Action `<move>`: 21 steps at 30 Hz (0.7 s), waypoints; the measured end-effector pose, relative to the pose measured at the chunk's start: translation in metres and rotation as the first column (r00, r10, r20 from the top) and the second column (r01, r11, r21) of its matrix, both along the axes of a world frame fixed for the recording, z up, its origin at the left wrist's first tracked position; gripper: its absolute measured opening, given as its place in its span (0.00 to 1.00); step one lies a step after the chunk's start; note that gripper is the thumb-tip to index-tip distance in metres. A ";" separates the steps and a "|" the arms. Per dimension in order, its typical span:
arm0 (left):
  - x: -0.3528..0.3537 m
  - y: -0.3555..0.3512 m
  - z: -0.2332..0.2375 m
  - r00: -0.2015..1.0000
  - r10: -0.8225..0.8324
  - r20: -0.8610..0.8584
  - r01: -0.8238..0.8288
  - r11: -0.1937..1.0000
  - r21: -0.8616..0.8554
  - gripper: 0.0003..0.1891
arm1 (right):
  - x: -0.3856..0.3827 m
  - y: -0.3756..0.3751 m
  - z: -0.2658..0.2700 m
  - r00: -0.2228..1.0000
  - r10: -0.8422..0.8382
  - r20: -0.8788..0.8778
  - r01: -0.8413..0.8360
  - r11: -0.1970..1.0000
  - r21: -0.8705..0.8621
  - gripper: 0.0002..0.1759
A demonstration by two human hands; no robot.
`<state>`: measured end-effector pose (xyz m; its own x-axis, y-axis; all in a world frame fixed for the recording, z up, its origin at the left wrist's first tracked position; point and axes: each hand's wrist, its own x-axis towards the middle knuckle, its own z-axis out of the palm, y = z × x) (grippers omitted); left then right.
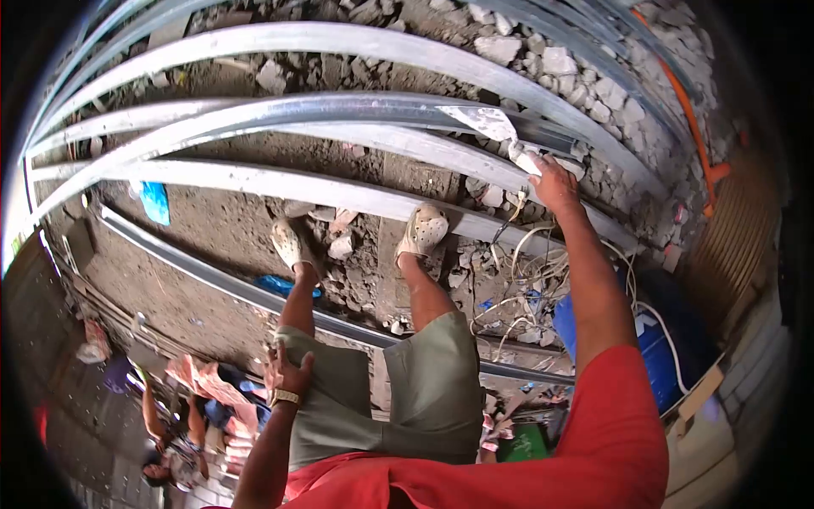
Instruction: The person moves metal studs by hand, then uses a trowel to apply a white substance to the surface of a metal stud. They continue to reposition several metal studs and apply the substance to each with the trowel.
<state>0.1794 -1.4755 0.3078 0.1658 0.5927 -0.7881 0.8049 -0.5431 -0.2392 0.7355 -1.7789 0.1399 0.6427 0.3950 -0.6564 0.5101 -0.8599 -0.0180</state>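
My right hand [555, 185] is stretched forward, its fingers wrapped round the handle of a trowel [482, 121]. The pointed blade is smeared white and lies over a grey metal channel [365, 109], pointing left; whether it touches cannot be made out. My left hand [287, 373] rests on the thigh of my green shorts [335, 399], fingers spread, holding nothing. Below the trowel, several long pale metal profiles [288, 182] run across the view, curved by the lens. My feet, in beige clogs [422, 229], stand among them on dirt and rubble.
Broken rubble [585, 76] is heaped at the upper right beside an orange pipe [688, 119]. Tangled white cable [530, 288] lies near a blue container [670, 339]. Blue plastic [154, 202] lies at left. Another person [182, 450] is at lower left with an arm raised.
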 end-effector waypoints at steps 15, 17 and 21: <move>0.029 -0.007 -0.002 0.986 0.115 -0.124 -0.119 0.993 -0.025 0.40 | 0.030 -0.012 -0.032 0.995 0.102 -0.002 -0.101 0.987 0.122 0.30; 0.029 -0.009 -0.004 0.987 0.102 -0.123 -0.105 0.994 -0.022 0.40 | 0.023 -0.005 -0.041 0.997 0.060 -0.046 -0.052 0.986 0.160 0.31; 0.033 0.000 -0.003 0.985 0.114 -0.130 -0.117 0.993 -0.020 0.39 | 0.004 -0.008 -0.043 0.991 0.092 0.098 -0.107 0.982 0.155 0.31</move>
